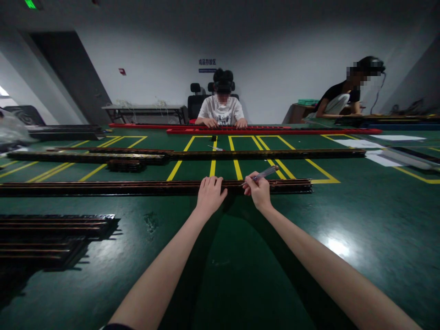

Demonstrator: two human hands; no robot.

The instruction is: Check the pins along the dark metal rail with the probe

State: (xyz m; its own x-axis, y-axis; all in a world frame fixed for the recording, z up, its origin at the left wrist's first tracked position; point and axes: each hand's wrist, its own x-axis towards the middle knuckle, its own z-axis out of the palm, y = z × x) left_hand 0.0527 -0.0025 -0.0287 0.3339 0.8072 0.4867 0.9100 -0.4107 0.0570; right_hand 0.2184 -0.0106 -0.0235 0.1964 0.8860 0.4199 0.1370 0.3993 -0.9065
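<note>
A long dark strip with thin copper-coloured lines runs crosswise on the green table. Across its top lies my left hand, fingers stretched over the far edge and thumb apart. A little to the right, my right hand is closed around a slim screwdriver with a clear handle. The handle slants up to the right, and its other end points down at the strip. Fingers partly hide that lower end, so contact with the strip cannot be made out.
Further dark strips lie across the table beyond my hands, with a small tool behind them. More strips are stacked at the near left. Red rails lie before a seated person. Another person leans at the right.
</note>
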